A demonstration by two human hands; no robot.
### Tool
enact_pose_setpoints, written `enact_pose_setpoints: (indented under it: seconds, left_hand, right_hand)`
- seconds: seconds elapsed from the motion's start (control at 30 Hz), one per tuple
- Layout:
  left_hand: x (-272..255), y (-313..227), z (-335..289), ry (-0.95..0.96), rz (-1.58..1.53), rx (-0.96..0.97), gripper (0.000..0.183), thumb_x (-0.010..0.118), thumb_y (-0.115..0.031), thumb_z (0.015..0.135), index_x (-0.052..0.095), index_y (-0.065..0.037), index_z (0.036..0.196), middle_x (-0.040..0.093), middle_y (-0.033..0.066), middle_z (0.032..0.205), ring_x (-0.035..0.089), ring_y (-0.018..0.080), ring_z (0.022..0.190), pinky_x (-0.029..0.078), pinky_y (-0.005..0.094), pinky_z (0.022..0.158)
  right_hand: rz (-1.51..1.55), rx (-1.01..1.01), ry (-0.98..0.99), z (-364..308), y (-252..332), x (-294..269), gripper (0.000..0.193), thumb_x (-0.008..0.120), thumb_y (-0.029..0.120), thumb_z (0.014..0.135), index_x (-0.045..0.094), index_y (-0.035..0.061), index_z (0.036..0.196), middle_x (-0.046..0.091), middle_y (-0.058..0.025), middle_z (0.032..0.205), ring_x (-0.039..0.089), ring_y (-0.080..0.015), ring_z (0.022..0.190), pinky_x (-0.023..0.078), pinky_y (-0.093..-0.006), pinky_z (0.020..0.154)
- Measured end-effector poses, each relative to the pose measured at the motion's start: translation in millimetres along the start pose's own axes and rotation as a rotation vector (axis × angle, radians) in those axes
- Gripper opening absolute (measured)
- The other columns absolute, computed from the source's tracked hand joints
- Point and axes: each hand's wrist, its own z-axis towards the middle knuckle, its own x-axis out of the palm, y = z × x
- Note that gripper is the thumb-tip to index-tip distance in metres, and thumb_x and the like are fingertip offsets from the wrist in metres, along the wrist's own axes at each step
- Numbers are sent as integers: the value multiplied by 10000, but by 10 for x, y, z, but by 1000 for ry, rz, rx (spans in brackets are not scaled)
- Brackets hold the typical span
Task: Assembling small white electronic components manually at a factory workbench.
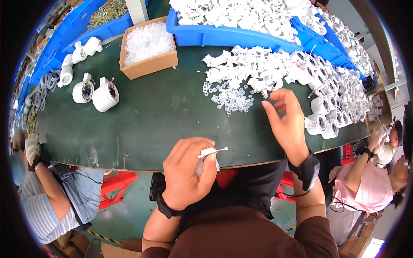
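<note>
Near the table's front edge, my left hand (186,170) is closed around a small white plastic part (207,152). A thin white pin with a small knob sticks out of it to the right. Most of that part is hidden by my fingers. My right hand (285,120) reaches over the table with thumb and fingers apart, and nothing shows between them. Its fingertips are close to the lower edge of a heap of white plastic parts (249,69). A pile of small clear plastic rings (232,98) lies just left of that hand.
A cardboard box (150,62) of clear rings and a blue bin (232,36) of white parts stand at the back. White round housings (322,105) crowd the right, and two more (106,96) sit at left. Other people work on both sides, one wearing a glove (32,149).
</note>
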Motion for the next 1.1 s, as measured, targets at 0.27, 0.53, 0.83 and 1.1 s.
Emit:
enact_pose_setpoints:
  seconds: [0.27,0.53,0.83,1.1]
  left_hand:
    - [-1,-36,-16,23,-39,-65,73,601,-29,921,645,17,956,704,170,994,667,296,863,530,365,780]
    - [6,-90,-27,114,-136,-159,126,590,-61,958,660,35,1000,705,175,1076,673,246,909,531,342,809]
    - [-27,-95,-86,312,-967,-696,238,550,-168,1051,691,23,1058,657,95,1148,599,125,935,493,279,802]
    - [26,-139,-95,66,-282,-260,160,549,-108,1022,671,-8,1042,680,145,1149,623,202,947,489,326,845]
  right_hand:
    - [88,64,-21,151,-297,84,321,714,28,916,589,53,1210,660,-37,891,617,-110,753,499,-271,643]
    - [642,183,162,-188,-113,-191,235,595,-72,957,618,30,1168,675,-42,991,626,-93,835,514,-247,783]
    - [718,-440,358,-412,336,106,326,542,-113,933,679,39,1186,734,-147,1153,628,-240,945,501,-350,863]
    - [989,54,506,-571,521,154,393,542,-83,1007,561,-7,1392,650,-104,1243,617,-136,1112,501,-302,974]
